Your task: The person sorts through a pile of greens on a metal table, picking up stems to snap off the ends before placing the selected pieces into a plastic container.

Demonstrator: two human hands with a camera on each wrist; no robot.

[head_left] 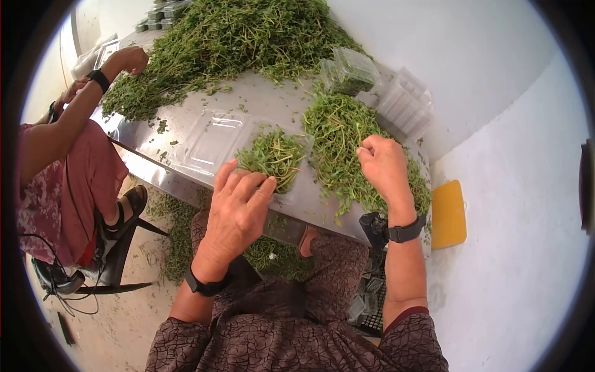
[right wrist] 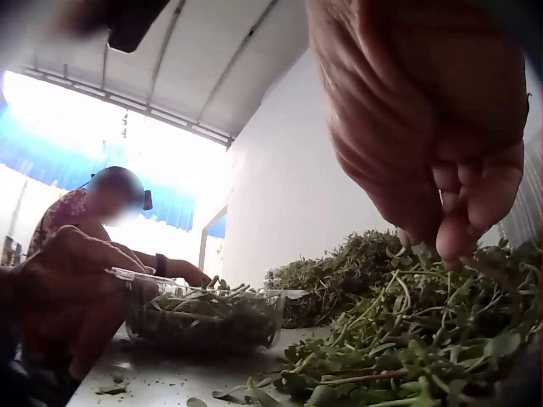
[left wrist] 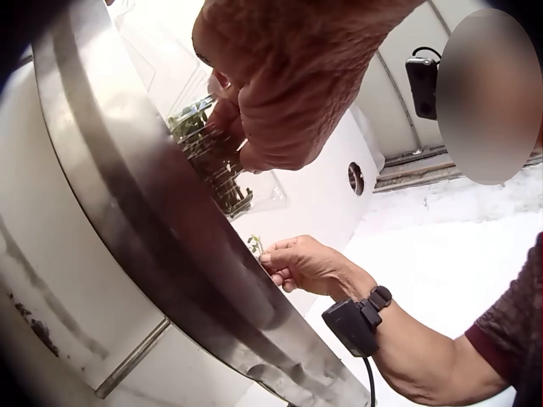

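Observation:
An open clear plastic box [head_left: 302, 162] holds a heap of leafy green stems [head_left: 273, 152], its hinged lid [head_left: 211, 139] laid flat to the left. My left hand [head_left: 238, 208] grips the box at its near rim, bent fingers against the greens; the left wrist view shows them at the box wall. My right hand [head_left: 385, 168] is over the near side of a smaller heap of greens [head_left: 338, 133]. Its thumb and fingers pinch a small sprig [left wrist: 255, 245], clearest in the left wrist view.
A large mound of greens [head_left: 248, 37] covers the back of the metal table [head_left: 273, 93]. Stacked clear boxes [head_left: 406, 102] and a filled box [head_left: 353, 68] stand at the right by the wall. Another person's arm [head_left: 68, 127] reaches in at the left. A yellow board [head_left: 448, 214] leans right.

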